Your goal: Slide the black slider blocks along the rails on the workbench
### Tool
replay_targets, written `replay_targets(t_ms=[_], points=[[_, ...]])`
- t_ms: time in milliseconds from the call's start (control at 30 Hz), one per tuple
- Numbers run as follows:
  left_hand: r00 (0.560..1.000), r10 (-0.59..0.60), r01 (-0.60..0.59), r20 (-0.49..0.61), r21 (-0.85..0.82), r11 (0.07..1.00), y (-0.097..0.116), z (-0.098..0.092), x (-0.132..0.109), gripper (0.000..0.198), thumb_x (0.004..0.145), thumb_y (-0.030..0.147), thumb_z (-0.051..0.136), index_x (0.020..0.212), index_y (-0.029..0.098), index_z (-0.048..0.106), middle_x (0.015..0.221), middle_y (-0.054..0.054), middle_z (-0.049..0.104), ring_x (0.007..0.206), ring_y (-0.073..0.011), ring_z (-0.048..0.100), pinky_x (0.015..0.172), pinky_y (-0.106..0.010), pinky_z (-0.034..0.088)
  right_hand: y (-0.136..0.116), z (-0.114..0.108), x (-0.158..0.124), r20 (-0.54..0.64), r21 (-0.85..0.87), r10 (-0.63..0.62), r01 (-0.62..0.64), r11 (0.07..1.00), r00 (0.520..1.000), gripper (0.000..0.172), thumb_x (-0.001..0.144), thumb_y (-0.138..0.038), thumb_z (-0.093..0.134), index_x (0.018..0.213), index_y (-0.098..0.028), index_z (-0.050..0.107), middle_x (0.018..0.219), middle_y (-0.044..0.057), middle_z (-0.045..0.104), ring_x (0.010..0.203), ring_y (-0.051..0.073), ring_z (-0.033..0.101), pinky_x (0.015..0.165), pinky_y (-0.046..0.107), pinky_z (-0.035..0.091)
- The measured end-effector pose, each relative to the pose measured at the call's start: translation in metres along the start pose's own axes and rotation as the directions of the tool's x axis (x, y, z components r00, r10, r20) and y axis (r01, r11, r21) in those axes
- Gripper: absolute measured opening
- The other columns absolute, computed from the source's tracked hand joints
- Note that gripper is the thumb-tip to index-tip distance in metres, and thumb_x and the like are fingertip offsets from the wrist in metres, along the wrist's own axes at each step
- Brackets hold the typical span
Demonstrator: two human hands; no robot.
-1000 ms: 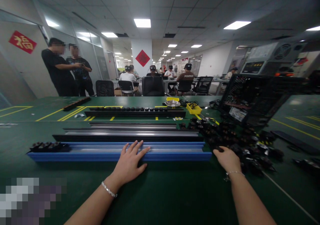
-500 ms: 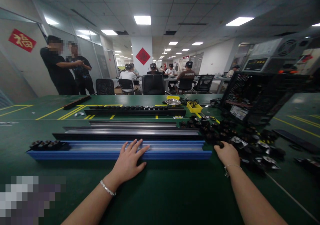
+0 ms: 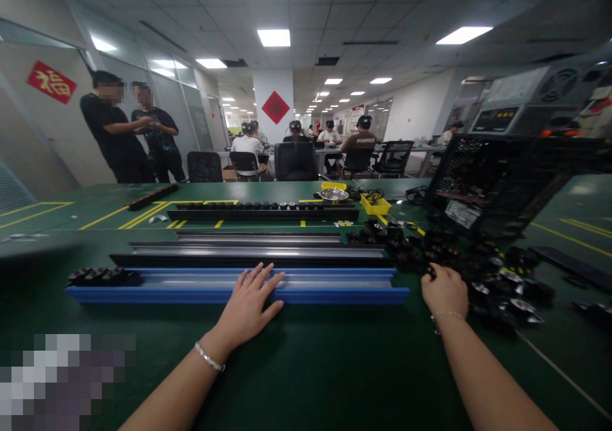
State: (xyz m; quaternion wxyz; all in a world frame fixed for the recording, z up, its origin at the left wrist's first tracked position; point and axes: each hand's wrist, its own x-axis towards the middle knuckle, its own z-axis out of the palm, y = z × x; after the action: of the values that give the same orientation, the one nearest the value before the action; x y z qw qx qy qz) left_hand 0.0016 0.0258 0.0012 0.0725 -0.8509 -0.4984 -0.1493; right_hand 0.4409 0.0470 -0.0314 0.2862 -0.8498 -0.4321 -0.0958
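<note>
Flat on the blue channel-shaped rail (image 3: 344, 295) rests my left hand (image 3: 251, 300), its fingers spread and holding nothing. Several black blocks (image 3: 102, 277) sit in the rail's left end; the rest of its pale inner track shows bare. Past the rail's right end, my right hand (image 3: 445, 291) is closed, thumb and fingers curled round a small black part (image 3: 432, 271) at the near edge of a heap of similar black parts (image 3: 509, 281). The fingers hide most of that part, so its exact kind cannot be made out.
Behind the blue rail lie black rails (image 3: 157, 260), one farther back carrying a row of blocks (image 3: 248, 206). A metal bowl (image 3: 333, 194), a yellow tray (image 3: 375, 206) and an open computer case (image 3: 497, 182) stand at the back. People (image 3: 112, 125) stand or sit beyond the green table (image 3: 325, 373).
My right hand has shifted slightly right and up towards the heap, its fingers curling closer. My left hand stays on the blue rail. The view has turned slightly left.
</note>
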Motion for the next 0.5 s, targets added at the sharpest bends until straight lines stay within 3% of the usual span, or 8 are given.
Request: replay_targets(t_ms=[133,233,333,467,500], points=[[0.986,-0.120,0.126,-0.117,0.044,0.991,-0.023,-0.005,0.000,0.046,0.090,0.043,0.035,0.133,0.031,0.041,0.143,-0.003,0.040,0.136,-0.0247,0.025,0.108,-0.051,0.023,-0.004,-0.008,-0.002,-0.108,0.083,-0.059,0.068,0.994,0.992,0.045,0.080,-0.026,0.037,0.118,-0.014,0.057,0.121,0.012,0.054,0.112,0.026,0.047,0.099,0.039,0.035],[0.928,-0.307,0.336,-0.209,0.120,0.934,-0.055,-0.014,-0.003,0.046,0.088,0.041,0.036,0.128,0.022,0.049,0.142,-0.009,0.040,0.135,-0.0294,0.025,0.106,-0.051,0.025,-0.017,-0.016,-0.008,-0.177,0.139,-0.167,0.192,0.971,0.970,0.044,0.081,-0.024,0.034,0.116,-0.011,0.058,0.119,0.012,0.057,0.114,0.023,0.047,0.102,0.037,0.033],[0.811,-0.510,0.562,-0.285,0.144,0.814,-0.094,-0.028,-0.014,0.052,0.086,0.044,0.037,0.126,0.013,0.049,0.144,-0.017,0.033,0.134,-0.0363,0.023,0.103,-0.056,0.026,-0.044,-0.023,-0.024,-0.200,0.184,-0.313,0.350,0.919,0.928,0.041,0.082,-0.025,0.035,0.110,-0.012,0.061,0.118,0.011,0.059,0.113,0.021,0.049,0.103,0.036,0.033],[0.640,-0.690,0.760,-0.338,0.145,0.634,-0.144,-0.044,-0.040,0.059,0.087,0.044,0.028,0.130,0.007,0.041,0.147,-0.020,0.024,0.135,-0.0377,0.018,0.103,-0.056,0.024,-0.082,-0.023,-0.054,-0.043,0.206,-0.580,0.576,0.791,0.813,0.039,0.085,-0.028,0.035,0.108,-0.015,0.064,0.121,0.009,0.059,0.115,0.019,0.049,0.102,0.036,0.034],[0.577,-0.751,0.814,-0.322,0.144,0.563,-0.155,-0.047,-0.046,0.060,0.086,0.045,0.029,0.130,0.007,0.041,0.147,-0.020,0.024,0.135,-0.0374,0.018,0.103,-0.055,0.024,-0.089,-0.022,-0.061,0.013,0.191,-0.626,0.613,0.767,0.780,0.040,0.085,-0.028,0.035,0.108,-0.014,0.064,0.122,0.009,0.059,0.116,0.020,0.048,0.101,0.036,0.034]])
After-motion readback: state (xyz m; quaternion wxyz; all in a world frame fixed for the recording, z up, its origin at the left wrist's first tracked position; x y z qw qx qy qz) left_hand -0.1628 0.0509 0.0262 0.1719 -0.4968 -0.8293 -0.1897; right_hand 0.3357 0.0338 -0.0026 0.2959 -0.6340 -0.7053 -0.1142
